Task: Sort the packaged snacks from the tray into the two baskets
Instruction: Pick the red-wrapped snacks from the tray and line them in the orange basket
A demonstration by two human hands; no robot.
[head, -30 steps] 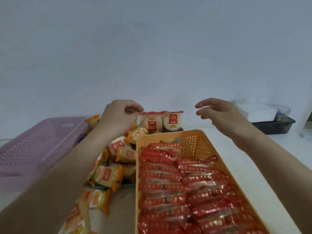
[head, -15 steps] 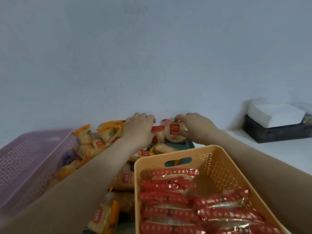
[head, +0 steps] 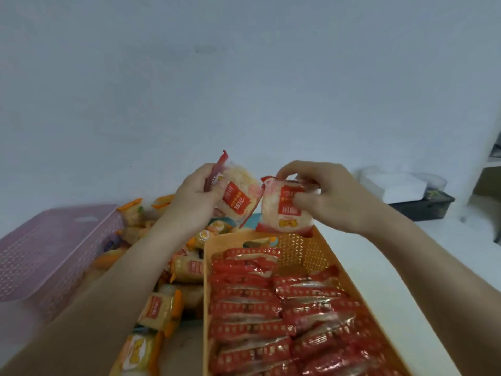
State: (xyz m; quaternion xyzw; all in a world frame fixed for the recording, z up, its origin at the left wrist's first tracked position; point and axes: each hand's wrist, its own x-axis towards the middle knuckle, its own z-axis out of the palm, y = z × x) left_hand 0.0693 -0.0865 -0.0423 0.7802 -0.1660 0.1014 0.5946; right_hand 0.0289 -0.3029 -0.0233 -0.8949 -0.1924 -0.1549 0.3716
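Note:
My left hand [head: 193,198] grips a red-edged snack pack [head: 238,198], lifted above the pile. My right hand [head: 322,196] pinches a second red-edged snack pack [head: 283,213] just above the far end of the orange basket [head: 309,246]. That basket holds several red-wrapped packs [head: 271,308] laid in rows. Orange-edged snack packs [head: 160,312] lie heaped on the tray between the baskets; only a teal sliver of the tray [head: 253,221] shows. The pink basket [head: 46,256] stands at the left.
A dark bin [head: 423,206] with a white box [head: 393,185] on top sits on the white table at the far right. A pale wall runs behind everything. A shelf edge [head: 493,164] shows at the right border.
Both hands reached to the far end of the tray, each closed on a red-edged pack, and have lifted the packs up toward me.

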